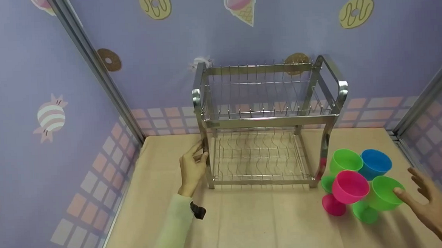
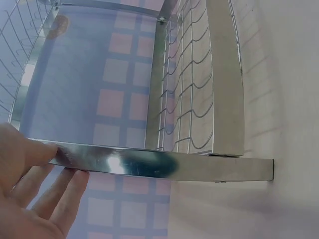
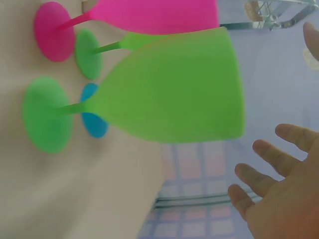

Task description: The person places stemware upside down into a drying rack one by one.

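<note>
A two-tier metal dish rack (image 1: 258, 122) stands against the back wall. My left hand (image 1: 193, 169) holds its left front upright, and in the left wrist view the thumb lies on one side of the flat metal bar (image 2: 119, 160) with the fingers on the other. At the right, my right hand (image 1: 429, 203) has its fingers spread beside the front green goblet (image 1: 385, 194). In the right wrist view a gap shows between the fingers and that goblet's rim. Grouped closely with it are a pink goblet (image 1: 350, 187), a second green goblet (image 1: 346, 161) and a blue goblet (image 1: 375, 164), all upright.
A cream cloth (image 1: 245, 224) covers the table. Purple patterned panels (image 1: 157, 67) enclose the back and both sides, with metal posts (image 1: 101, 69) at the corners. The pink goblet and rear green goblet stand close to the rack's right front leg (image 1: 324, 149).
</note>
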`<action>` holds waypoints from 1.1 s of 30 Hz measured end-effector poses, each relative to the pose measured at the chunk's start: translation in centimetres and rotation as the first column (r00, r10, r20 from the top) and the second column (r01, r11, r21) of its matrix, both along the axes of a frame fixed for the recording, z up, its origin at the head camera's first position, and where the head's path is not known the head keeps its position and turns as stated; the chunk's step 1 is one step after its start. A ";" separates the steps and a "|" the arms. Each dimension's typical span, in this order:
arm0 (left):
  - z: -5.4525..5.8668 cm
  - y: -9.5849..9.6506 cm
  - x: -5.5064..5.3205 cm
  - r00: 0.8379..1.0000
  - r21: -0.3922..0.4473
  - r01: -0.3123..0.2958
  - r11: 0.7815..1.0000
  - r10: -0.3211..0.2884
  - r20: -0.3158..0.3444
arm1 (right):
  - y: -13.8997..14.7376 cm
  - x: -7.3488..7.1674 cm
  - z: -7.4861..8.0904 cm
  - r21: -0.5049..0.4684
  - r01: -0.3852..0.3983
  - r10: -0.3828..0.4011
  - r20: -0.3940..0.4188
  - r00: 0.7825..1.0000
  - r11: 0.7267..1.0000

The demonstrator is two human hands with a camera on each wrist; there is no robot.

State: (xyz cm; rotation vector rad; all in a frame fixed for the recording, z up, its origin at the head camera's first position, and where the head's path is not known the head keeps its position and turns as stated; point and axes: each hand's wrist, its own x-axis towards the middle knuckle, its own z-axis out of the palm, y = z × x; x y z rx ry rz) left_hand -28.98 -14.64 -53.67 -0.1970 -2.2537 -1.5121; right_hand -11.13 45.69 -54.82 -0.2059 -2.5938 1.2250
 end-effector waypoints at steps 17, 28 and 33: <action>-0.1 0.2 0.4 0.996 -0.030 -0.045 0.999 0.047 0.075 | -0.9 1.7 -6.6 -0.135 0.071 -0.068 0.028 0.997 0.988; -0.1 0.4 0.5 0.995 -0.051 -0.051 0.997 0.055 0.082 | -2.8 0.8 -9.1 -0.323 0.099 -0.086 0.054 0.995 0.941; -0.1 0.5 0.8 0.994 -0.045 -0.043 0.998 0.047 0.094 | -3.2 0.7 -9.2 -0.377 0.091 -0.094 0.009 0.996 0.922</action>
